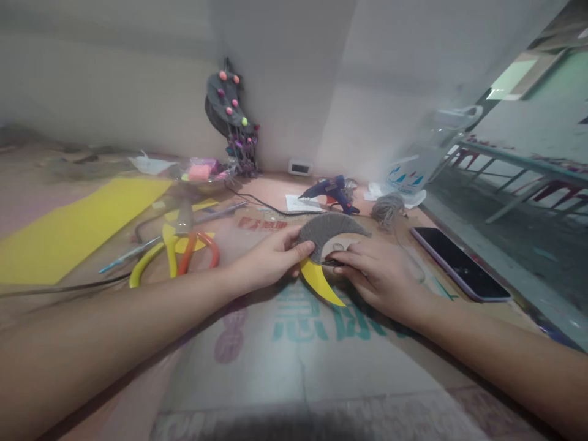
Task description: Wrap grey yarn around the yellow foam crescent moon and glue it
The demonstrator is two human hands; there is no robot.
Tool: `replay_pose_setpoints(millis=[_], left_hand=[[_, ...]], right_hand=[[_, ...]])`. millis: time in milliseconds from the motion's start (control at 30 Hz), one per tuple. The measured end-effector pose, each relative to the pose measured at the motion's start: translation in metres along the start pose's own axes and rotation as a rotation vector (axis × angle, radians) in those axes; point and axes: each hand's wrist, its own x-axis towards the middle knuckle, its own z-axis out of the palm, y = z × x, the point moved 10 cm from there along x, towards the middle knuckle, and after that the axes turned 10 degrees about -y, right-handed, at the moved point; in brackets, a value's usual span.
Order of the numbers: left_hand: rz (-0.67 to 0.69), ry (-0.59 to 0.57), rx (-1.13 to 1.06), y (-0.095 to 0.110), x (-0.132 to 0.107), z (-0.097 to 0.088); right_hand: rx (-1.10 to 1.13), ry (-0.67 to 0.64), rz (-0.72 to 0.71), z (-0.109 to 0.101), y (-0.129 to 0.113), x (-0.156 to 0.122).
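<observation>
Between my hands is a yellow crescent moon cutout (320, 283), its upper part wrapped in grey yarn (327, 231). My left hand (280, 254) pinches the crescent at its outer curve, thumb on top where the yarn meets bare yellow. Inside the curve, my right hand (372, 269) has its fingers closed at the edge of the wrapping, on what looks like the grey yarn strand; the fingertips partly hide it. A ball of grey yarn (388, 210) lies beyond my right hand, and a thin strand trails from it.
A blue glue gun (333, 191) stands behind the crescent. Scissors (199, 248), pliers with yellow handles (154, 263) and yellow sheet (78, 226) lie left. A phone (462, 263) rests right. A finished grey moon with pompoms (225, 101) leans on the wall. Cardboard (257, 380) covers the tabletop.
</observation>
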Motion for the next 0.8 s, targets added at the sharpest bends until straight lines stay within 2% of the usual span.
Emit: replay_pose_setpoints(millis=[300, 533, 800], left_hand=[[-0.01, -0.001, -0.038, -0.0013, -0.0007, 0.0013], [-0.017, -0.005, -0.033, 0.0003, -0.0012, 0.0014], [-0.032, 0.012, -0.023, -0.0003, -0.0007, 0.0004]], right_hand=[[0.085, 0.083, 0.04, -0.0048, 0.0045, -0.0062], [0.093, -0.007, 0.054, 0.0048, 0.0065, -0.0036], [0.062, -0.006, 0.027, 0.0041, 0.0043, -0.0008]])
